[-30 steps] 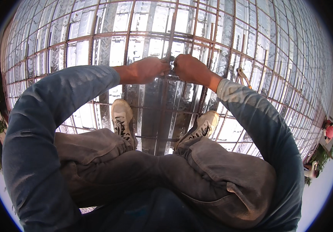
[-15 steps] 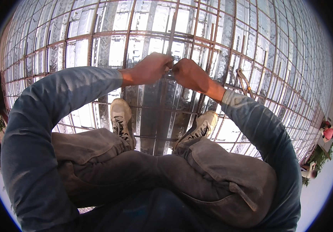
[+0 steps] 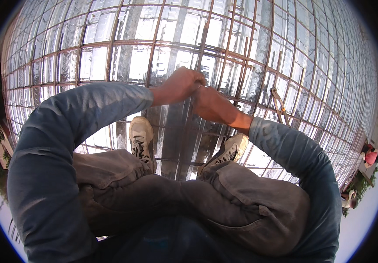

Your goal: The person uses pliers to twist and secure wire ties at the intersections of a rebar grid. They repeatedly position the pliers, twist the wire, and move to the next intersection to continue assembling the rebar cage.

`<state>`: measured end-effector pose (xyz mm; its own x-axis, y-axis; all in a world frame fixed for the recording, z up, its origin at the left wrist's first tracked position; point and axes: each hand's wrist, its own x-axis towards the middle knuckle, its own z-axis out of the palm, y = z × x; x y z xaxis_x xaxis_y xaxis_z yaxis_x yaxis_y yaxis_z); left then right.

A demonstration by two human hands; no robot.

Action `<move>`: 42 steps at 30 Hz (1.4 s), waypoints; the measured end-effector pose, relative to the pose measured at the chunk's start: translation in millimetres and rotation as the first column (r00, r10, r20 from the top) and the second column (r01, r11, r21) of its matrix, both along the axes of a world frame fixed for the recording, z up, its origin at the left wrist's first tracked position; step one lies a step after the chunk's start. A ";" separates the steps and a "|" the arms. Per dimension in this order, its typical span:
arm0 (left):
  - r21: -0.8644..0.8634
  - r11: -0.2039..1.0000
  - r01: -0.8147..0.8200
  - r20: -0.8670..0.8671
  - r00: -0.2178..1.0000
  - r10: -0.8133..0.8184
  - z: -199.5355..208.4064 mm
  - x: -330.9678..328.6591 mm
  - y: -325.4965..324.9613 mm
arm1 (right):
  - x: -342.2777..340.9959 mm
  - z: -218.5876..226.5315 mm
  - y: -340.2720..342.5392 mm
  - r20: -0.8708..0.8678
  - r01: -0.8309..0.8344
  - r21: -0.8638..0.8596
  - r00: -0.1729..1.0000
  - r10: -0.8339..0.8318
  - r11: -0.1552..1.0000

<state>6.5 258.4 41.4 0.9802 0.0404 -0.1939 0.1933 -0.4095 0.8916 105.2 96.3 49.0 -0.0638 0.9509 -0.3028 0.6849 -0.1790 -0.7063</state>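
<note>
My left hand (image 3: 180,86) and my right hand (image 3: 214,105) meet over a crossing of the rusty rebar mesh (image 3: 178,44), a little ahead of my shoes. Both are closed, with thumbs and fingertips pinched close together. Whatever lies between the fingers is too small or hidden to make out. The right hand is slightly nearer to me, its back turned up. A pair of pincers (image 3: 279,106) with long handles rests on the mesh to the right of my right wrist.
Shiny ribbed metal decking (image 3: 171,131) lies under the bars. My left shoe (image 3: 142,142) and right shoe (image 3: 228,151) stand on it. Short loose bars (image 3: 244,55) lie ahead. At the far right edge are a person in red (image 3: 370,157) and another person (image 3: 350,199).
My right hand has moved toward me and left, and turned its back upward. The small gap between the hands has closed. The whole view has shifted a little.
</note>
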 end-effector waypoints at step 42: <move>0.274 0.888 -0.370 -0.255 0.862 0.438 27.4 -25.9 -44.6 | 57.7 37.3 37.1 0.352 -0.125 0.166 0.934 0.060 0.978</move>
